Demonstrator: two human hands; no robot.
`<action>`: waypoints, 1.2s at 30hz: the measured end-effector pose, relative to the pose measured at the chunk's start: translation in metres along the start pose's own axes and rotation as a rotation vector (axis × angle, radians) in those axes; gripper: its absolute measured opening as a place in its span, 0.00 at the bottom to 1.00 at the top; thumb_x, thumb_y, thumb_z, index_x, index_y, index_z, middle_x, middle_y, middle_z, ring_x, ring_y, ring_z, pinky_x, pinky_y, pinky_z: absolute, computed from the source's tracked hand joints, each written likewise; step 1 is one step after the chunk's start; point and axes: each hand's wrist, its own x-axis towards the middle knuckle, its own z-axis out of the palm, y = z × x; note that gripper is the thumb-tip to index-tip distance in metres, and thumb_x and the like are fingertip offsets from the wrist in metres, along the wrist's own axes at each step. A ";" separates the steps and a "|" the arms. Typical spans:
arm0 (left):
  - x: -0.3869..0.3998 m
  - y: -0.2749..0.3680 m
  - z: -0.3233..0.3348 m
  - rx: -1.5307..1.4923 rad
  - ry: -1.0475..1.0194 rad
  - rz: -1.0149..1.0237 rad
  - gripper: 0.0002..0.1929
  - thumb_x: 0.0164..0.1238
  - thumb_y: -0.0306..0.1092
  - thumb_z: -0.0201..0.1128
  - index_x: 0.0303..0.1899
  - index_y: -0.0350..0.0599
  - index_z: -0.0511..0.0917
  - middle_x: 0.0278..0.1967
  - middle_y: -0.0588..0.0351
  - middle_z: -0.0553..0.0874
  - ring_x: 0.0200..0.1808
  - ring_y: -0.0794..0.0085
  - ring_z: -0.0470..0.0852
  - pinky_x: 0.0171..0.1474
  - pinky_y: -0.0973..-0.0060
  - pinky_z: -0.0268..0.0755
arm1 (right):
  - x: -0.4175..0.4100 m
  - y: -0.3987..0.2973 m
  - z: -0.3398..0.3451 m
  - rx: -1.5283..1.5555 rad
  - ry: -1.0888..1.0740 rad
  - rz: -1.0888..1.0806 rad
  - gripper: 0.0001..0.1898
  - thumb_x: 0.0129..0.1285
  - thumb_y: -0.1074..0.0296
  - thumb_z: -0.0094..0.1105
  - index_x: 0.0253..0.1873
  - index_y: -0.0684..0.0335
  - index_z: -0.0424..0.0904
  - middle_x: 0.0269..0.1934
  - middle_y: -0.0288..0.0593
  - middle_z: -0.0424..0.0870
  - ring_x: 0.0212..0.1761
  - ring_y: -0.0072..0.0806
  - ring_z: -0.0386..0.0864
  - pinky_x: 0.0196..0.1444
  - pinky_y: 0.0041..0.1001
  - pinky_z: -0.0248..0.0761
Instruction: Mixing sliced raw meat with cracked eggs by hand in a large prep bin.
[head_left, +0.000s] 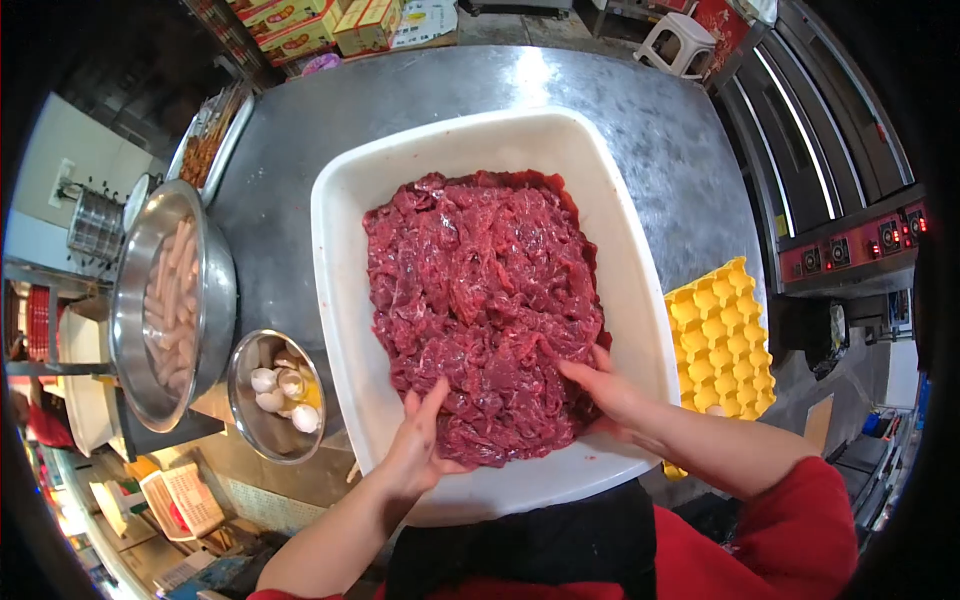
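Observation:
A large heap of raw red sliced meat (480, 300) fills the middle of a white plastic tub (637, 315). My left hand (421, 444) grips the near left edge of the heap, its thumb on top and its other fingers partly hidden beneath the meat. At the near right side, my right hand (613, 397) holds the heap in the same way, with most of its fingers out of sight under the slices. The tub rests on a stainless steel table (285, 187), its near wall close to my black apron (525, 547).
To the left stand a steel basin (217, 300) of sausages (176, 300) and a small steel bowl (251, 431) with eggshells (292, 384). A yellow egg tray (720, 337) lies right of the tub. Beyond are an oven (802, 142), a plastic stool (679, 41) and cartons (367, 26).

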 end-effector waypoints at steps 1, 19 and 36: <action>0.019 0.006 0.000 -0.130 -0.218 -0.144 0.36 0.68 0.59 0.53 0.68 0.45 0.59 0.64 0.56 0.72 0.62 0.57 0.74 0.59 0.56 0.71 | 0.019 0.003 0.013 0.103 -0.117 0.085 0.31 0.61 0.59 0.61 0.67 0.60 0.61 0.62 0.48 0.70 0.61 0.39 0.73 0.58 0.41 0.72; 0.019 0.016 -0.019 1.918 -0.127 1.027 0.23 0.62 0.34 0.63 0.58 0.38 0.70 0.57 0.41 0.75 0.57 0.55 0.77 0.59 0.64 0.69 | -0.009 -0.052 0.005 -1.916 -0.263 -0.977 0.27 0.51 0.73 0.60 0.59 0.56 0.72 0.73 0.56 0.44 0.72 0.66 0.48 0.61 0.63 0.58; 0.053 0.074 0.008 0.176 0.099 0.321 0.45 0.63 0.61 0.57 0.73 0.50 0.47 0.72 0.52 0.58 0.70 0.55 0.60 0.68 0.49 0.53 | 0.104 -0.100 0.027 -0.477 0.175 -0.396 0.43 0.57 0.45 0.61 0.73 0.60 0.54 0.64 0.57 0.69 0.67 0.46 0.66 0.65 0.36 0.62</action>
